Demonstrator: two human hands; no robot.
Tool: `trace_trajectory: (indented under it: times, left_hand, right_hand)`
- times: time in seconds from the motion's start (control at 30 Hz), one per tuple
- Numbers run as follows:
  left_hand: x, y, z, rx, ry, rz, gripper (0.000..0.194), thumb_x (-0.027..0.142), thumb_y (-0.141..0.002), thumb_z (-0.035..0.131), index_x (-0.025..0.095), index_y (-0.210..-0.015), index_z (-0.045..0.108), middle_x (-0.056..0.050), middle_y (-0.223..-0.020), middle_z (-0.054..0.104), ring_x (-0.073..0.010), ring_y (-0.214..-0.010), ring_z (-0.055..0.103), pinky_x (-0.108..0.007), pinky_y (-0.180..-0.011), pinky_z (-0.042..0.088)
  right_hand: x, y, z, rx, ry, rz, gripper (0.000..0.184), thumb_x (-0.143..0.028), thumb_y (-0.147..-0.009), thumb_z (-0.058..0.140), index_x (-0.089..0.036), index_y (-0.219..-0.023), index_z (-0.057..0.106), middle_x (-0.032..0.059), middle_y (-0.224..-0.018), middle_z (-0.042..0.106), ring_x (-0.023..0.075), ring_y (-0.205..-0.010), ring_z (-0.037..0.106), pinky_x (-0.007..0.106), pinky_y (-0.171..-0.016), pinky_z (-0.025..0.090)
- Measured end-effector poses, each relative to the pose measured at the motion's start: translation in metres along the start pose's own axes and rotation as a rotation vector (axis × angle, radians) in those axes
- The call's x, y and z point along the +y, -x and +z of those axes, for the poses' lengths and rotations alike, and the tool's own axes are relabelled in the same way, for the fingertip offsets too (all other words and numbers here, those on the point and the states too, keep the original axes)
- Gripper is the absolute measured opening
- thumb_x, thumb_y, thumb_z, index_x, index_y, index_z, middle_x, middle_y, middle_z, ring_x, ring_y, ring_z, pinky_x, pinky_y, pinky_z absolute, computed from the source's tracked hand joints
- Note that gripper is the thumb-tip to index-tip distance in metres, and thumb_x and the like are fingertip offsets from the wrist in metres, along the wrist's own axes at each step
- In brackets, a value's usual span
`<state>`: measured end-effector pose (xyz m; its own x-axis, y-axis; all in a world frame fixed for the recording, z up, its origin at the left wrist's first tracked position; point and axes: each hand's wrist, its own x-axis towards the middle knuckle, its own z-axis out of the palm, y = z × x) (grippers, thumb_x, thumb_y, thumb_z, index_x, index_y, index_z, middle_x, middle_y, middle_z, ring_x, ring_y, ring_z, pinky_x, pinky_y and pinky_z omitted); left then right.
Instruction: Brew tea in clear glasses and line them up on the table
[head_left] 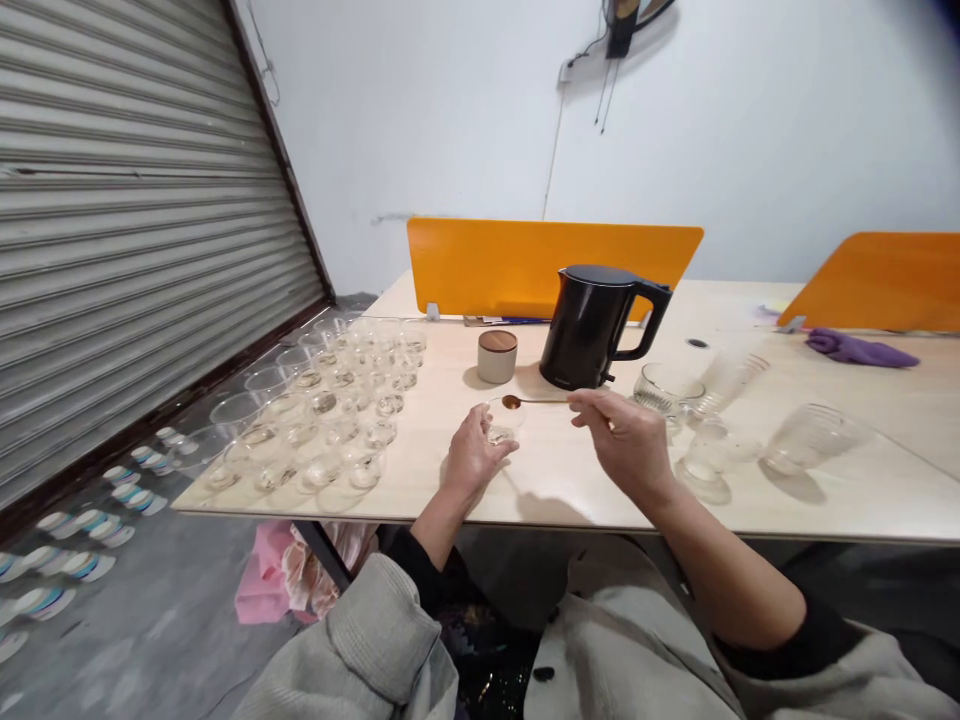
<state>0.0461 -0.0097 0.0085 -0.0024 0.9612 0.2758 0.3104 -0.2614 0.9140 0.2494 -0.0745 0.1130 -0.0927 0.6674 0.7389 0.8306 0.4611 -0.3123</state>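
Note:
My left hand grips a small clear glass cup on the pale wood table, its fingers around the cup's side. My right hand pinches the long handle of a gold-toned spoon, whose copper-coloured bowl sits at the cup's far rim. A black electric kettle stands just beyond the spoon, beside a beige canister with a wooden lid. Whether the cup holds liquid is hard to tell.
Many clear glass cups crowd the table's left end. Several more glasses stand or lie to the right. Orange divider panels rise at the back, a purple cloth lies far right, and a metal roller shutter stands left.

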Motion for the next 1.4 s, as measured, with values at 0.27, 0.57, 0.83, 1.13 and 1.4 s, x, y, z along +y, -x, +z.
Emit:
trace_trajectory:
  times: [0.27,0.57,0.83,1.13,1.4]
  left_hand:
    - [-0.001,0.006,-0.005,0.061,0.116,-0.038,0.093,0.023,-0.067,0.091,0.021,-0.149,0.046,-0.015,-0.134,0.064,-0.0276,-0.119,0.063,-0.047,-0.107,0.05]
    - [-0.02,0.005,-0.018,0.149,0.236,0.04,0.072,0.028,-0.08,0.077,0.02,-0.146,0.049,-0.014,-0.134,0.065,-0.0263,-0.124,0.062,-0.046,-0.11,0.048]
    - [-0.034,-0.002,-0.023,0.165,0.254,0.035,0.052,0.015,-0.081,0.061,0.015,-0.133,0.059,-0.016,-0.132,0.067,-0.0244,-0.118,0.068,-0.044,-0.107,0.053]
    - [-0.027,0.007,-0.02,0.045,0.126,0.066,0.064,0.017,-0.08,0.069,0.021,-0.143,0.056,-0.012,-0.144,0.061,-0.027,-0.13,0.062,-0.044,-0.113,0.049]
    - [-0.013,0.008,-0.027,-0.046,-0.115,0.048,0.067,0.021,-0.079,0.074,0.02,-0.144,0.056,-0.014,-0.137,0.065,-0.0284,-0.127,0.063,-0.043,-0.112,0.047]
  right_hand:
    - [0.092,-0.015,-0.086,0.315,0.285,0.203,0.026,-0.03,-0.098,0.053,-0.02,-0.107,0.076,0.0073,-0.097,0.08,0.0202,-0.077,0.077,0.03,-0.067,0.055]
    - [0.158,-0.021,-0.084,-0.145,0.704,0.344,0.031,-0.027,-0.093,0.042,-0.025,-0.088,0.073,0.0157,-0.077,0.071,0.0257,-0.066,0.061,0.04,-0.067,0.04]
    - [0.173,-0.02,-0.072,-0.177,0.717,0.31,0.035,-0.04,-0.094,0.041,-0.029,-0.088,0.074,0.0158,-0.077,0.071,0.0279,-0.068,0.059,0.043,-0.067,0.039]
    - [0.072,0.017,-0.038,-0.06,0.407,0.146,0.044,-0.046,-0.102,0.049,-0.02,-0.133,0.067,0.0157,-0.132,0.07,0.0338,-0.116,0.063,0.048,-0.092,0.052]
    - [0.032,0.027,0.081,-0.535,0.027,0.126,0.043,-0.046,-0.09,0.069,-0.017,-0.122,0.072,0.0149,-0.128,0.073,0.0338,-0.12,0.063,0.045,-0.105,0.046]
